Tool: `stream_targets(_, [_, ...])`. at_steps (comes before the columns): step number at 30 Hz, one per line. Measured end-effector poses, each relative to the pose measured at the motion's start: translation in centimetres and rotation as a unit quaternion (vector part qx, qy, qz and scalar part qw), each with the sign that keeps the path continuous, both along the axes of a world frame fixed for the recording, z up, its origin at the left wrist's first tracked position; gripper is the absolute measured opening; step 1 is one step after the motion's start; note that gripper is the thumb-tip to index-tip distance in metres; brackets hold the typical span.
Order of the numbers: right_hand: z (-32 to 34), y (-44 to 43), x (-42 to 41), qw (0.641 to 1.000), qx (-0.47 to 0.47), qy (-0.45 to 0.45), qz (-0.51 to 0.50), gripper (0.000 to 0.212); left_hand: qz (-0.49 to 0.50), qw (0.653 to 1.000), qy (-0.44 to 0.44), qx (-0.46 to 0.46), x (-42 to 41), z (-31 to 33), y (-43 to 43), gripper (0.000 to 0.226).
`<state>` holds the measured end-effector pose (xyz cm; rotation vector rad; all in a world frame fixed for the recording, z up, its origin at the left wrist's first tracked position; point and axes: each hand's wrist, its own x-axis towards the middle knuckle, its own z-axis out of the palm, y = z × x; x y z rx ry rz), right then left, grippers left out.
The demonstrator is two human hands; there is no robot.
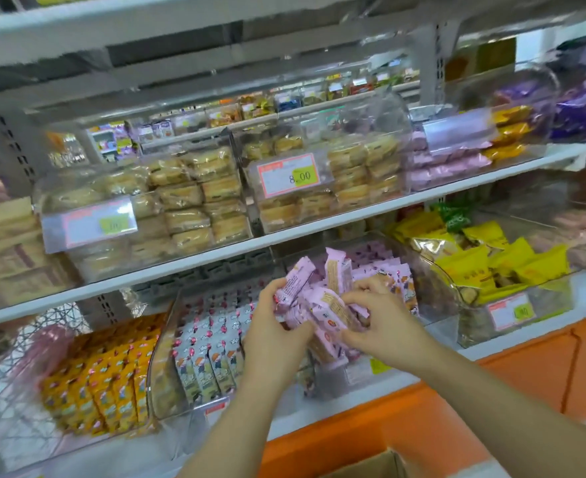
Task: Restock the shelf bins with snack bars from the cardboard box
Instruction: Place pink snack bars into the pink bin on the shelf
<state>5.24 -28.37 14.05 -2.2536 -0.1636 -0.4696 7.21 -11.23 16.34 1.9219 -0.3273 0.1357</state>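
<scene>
The left hand curls its fingers round one side of a bundle of pink snack bars, and the right hand pinches the same bundle from the other side, fingers bent. The bundle sits at the mouth of a clear bin on the lower shelf, which holds more pink bars behind it. Just left stands a bin of white-and-green packs, then orange packs; to the right lie yellow packets. The upper shelf carries tan cakes and a price tag. A corner of the cardboard box shows below the arms.
</scene>
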Motion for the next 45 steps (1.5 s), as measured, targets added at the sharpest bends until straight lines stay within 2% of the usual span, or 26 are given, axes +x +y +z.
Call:
stream_targets(3, [0.6, -1.3, 2.0, 0.997, -0.054, 0.034, -0.032, 0.043, 0.017, 0.999, 0.012, -0.034, 1.9, -0.1, -1.8, 0.06])
stream_targets(7, [1.8, -3.0, 5.2, 0.977, -0.19, 0.051, -0.083, 0.047, 0.06, 0.996, 0.035, -0.049, 4.0, 0.2, -4.0, 0.059])
stream_targets(11, [2.2, -3.8, 7.7, 0.958, -0.255, 0.061, -0.119, 0.048, 0.101, 0.986, 0.072, -0.113, 6.6, 0.7, -5.5, 0.063])
stream_targets(13, [2.2, -3.9, 8.8, 0.952, -0.272, 0.055, -0.125, 0.048, 0.111, 0.985, 0.066, -0.117, 7.7, 0.9, -6.1, 0.057])
stream_targets(15, [1.9, -4.1, 9.9, 0.95, -0.283, 0.045, -0.12, 0.046, 0.123, 0.985, 0.065, -0.103, 8.5, 0.5, -6.4, 0.061])
stream_targets(19, [0.4, -4.4, 11.3, 0.96, -0.261, 0.015, -0.097, 0.049, 0.142, 0.986, 0.053, -0.065, 9.6, -0.2, -6.9, 0.054])
stream_targets(24, [-0.8, -5.4, 11.5, 0.947, -0.277, -0.041, -0.159, 0.049, 0.138, 0.99, 0.035, -0.02, 10.1, -0.4, -7.4, 0.045])
stream_targets(27, [-0.9, -6.0, 10.8, 0.944, -0.256, -0.088, -0.186, 0.043, 0.144, 0.989, 0.021, -0.02, 9.4, -0.4, -7.7, 0.044])
stream_targets(29, [-0.8, -6.0, 10.3, 0.957, -0.22, -0.077, -0.171, 0.027, 0.156, 0.987, 0.014, -0.032, 8.9, -0.5, -7.8, 0.041])
stream_targets(31, [-1.4, -6.5, 10.3, 0.972, -0.185, -0.052, -0.134, 0.025, 0.165, 0.985, 0.016, -0.047, 8.2, -0.5, -7.9, 0.047])
stream_targets(33, [-1.4, -7.2, 10.0, 0.986, -0.127, -0.039, -0.1, 0.025, 0.162, 0.985, 0.027, -0.056, 7.7, -0.4, -7.9, 0.06])
stream_targets(35, [-1.1, -7.6, 9.5, 0.996, -0.042, -0.025, -0.07, 0.022, 0.153, 0.986, 0.028, -0.063, 7.3, -0.3, -8.1, 0.063])
stream_targets(37, [-0.5, -7.6, 8.8, 0.998, 0.06, 0.021, -0.015, 0.019, 0.121, 0.987, 0.025, -0.107, 7.0, -0.3, -8.4, 0.057])
stream_targets(40, [-0.1, -7.4, 8.2, 0.984, 0.136, 0.098, 0.052, 0.027, 0.056, 0.972, 0.05, -0.224, 6.6, -0.7, -9.0, 0.05])
stream_targets(42, [-0.1, -7.5, 8.1, 0.966, 0.204, 0.137, 0.082, 0.027, 0.028, 0.962, 0.082, -0.258, 6.7, -1.2, -9.5, 0.051])
stream_targets(44, [0.1, -8.3, 7.8, 0.965, 0.212, 0.137, 0.072, 0.029, 0.003, 0.96, 0.096, -0.263, 6.7, -1.4, -9.6, 0.046])
stream_targets(45, [0.1, -9.0, 7.7, 0.977, 0.171, 0.123, 0.045, 0.033, -0.007, 0.962, 0.099, -0.256, 6.6, -1.5, -9.5, 0.039])
